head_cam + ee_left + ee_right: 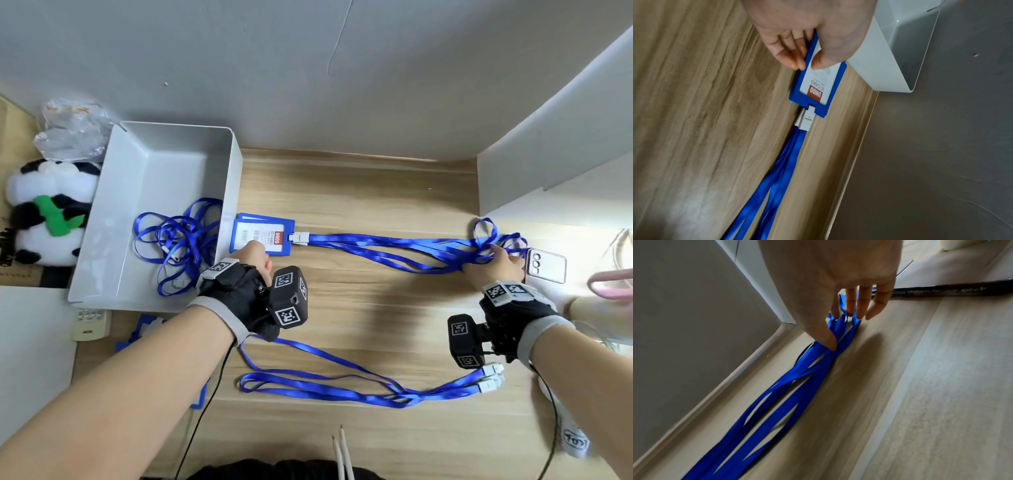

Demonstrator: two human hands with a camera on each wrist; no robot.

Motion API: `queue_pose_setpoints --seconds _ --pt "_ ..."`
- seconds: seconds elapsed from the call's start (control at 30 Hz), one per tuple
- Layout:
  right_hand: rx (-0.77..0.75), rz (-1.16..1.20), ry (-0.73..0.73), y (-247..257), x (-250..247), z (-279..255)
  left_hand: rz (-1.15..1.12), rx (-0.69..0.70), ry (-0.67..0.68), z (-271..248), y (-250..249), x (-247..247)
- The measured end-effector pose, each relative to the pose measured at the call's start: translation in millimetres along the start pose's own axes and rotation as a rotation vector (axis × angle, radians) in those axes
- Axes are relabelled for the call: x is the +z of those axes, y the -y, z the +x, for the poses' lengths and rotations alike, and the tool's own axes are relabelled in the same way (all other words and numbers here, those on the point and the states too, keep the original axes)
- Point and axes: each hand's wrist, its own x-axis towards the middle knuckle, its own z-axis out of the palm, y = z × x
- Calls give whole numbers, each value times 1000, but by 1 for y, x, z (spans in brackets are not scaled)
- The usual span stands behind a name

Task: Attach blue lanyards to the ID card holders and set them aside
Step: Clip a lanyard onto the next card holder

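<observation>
A blue ID card holder with a red-and-white card lies on the wooden table beside the tray, on top of another blue holder. Its white clip joins it to blue lanyards stretched rightward. My left hand pinches the holder's near end between thumb and fingers. My right hand rests at the far end of the straps, fingers straight, thumb and fingertips pressing them to the table.
A grey tray at left holds tangled lanyards. More lanyards with white clips lie near me. Spare holders sit by my left arm. A phone, panda plush, remote and white box wall surround.
</observation>
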Motion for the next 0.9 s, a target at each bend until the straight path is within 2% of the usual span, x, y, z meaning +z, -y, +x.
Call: queue_pose_setpoints --seconds 0.13,0.3,0.33,0.4,0.47,0.53,0.67,0.9 --pt "5 22 13 0 -4 -3 6 -8 -16 -2 2 -2" --pt "-17 147 -78 -2 -13 -24 -27 -19 -48 -20 5 -14" --pt "-37 163 -86 -2 -16 -31 -3 -16 -19 -27 5 -17" --pt "-107 191 -60 -2 -17 -47 90 -19 124 -41 7 -26" --pt "-146 236 35 0 -14 -61 184 -15 269 -55 9 -36" --pt "-178 284 184 3 -8 -81 303 63 323 -66 12 -47" --pt "-314 227 458 21 10 -133 489 237 310 -80 19 -71" --pt "-483 163 672 58 62 -229 684 348 280 -78 40 -133"
